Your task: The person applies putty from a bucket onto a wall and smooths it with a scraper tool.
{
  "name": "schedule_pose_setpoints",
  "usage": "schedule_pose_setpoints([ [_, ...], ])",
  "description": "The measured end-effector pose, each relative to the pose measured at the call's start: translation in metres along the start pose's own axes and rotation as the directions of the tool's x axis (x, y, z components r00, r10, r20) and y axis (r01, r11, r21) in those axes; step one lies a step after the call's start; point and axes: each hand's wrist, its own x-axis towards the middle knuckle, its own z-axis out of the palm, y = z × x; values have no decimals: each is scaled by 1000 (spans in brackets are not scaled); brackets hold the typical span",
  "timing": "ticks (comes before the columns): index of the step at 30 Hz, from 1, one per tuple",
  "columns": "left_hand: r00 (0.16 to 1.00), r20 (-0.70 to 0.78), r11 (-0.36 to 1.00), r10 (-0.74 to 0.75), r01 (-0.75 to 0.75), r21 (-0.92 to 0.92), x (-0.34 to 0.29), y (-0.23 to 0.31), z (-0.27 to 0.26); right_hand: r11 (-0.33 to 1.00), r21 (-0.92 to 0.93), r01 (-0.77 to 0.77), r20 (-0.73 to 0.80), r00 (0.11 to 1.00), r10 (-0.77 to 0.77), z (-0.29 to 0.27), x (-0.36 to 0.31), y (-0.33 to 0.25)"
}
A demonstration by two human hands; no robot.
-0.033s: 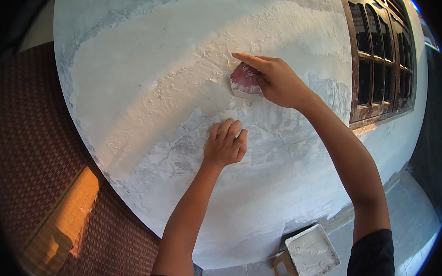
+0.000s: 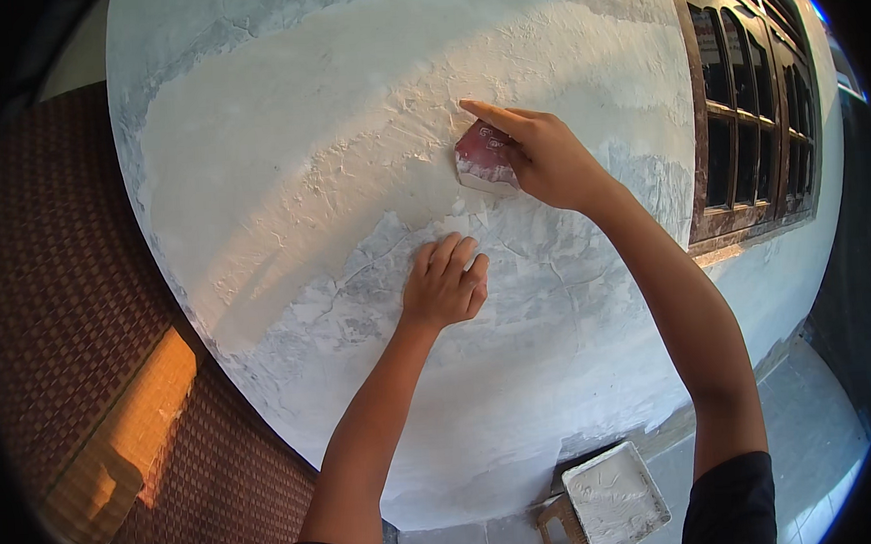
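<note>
Head view shows the right hand (image 2: pixel 546 158) with its grip closed on a small red scraper (image 2: pixel 483 157), pressed to the plastered wall (image 2: pixel 302 161) at about 12 o'clock. Left hand (image 2: pixel 444 283) rests open and flat on the wall, at 7 o'clock from the scraper. A plaster tray (image 2: pixel 615 499) lies on the floor at 5 o'clock.

The wall (image 2: pixel 352 178) is coated in matt white plaster, rough and ridged, greyer and cracked lower down. The scraper (image 2: pixel 484 156) looks like reddish plastic smeared with plaster. Right of the wall, the window frame (image 2: pixel 742 108) is dark glossy wood. Below, the tray (image 2: pixel 615 499) is plaster-caked.
</note>
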Motion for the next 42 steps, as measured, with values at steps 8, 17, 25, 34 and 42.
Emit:
schedule_pose_setpoints([
  [8, 1000, 6, 999, -12, 12, 35, -2, 0, -4, 992, 41, -116, -174, 977, 121, 11, -3, -7],
  [17, 1000, 0, 1000, -18, 18, 22, -1, 0, -2, 979, 115, -168, -256, 947, 192, 11, -6, -12],
  [25, 1000, -3, 999, -29, 30, 29, 0, 0, -2, 945, 141, -294, -308, 894, 324, 1, -18, 0],
  [34, 999, -23, 999, -33, 34, 16, 0, -1, -3, 947, 143, -287, -362, 876, 320, 3, -20, 2],
  [42, 999, -2, 999, -38, 38, 9, 2, 0, -2, 924, 191, -330, -479, 791, 382, 8, -22, 15],
])
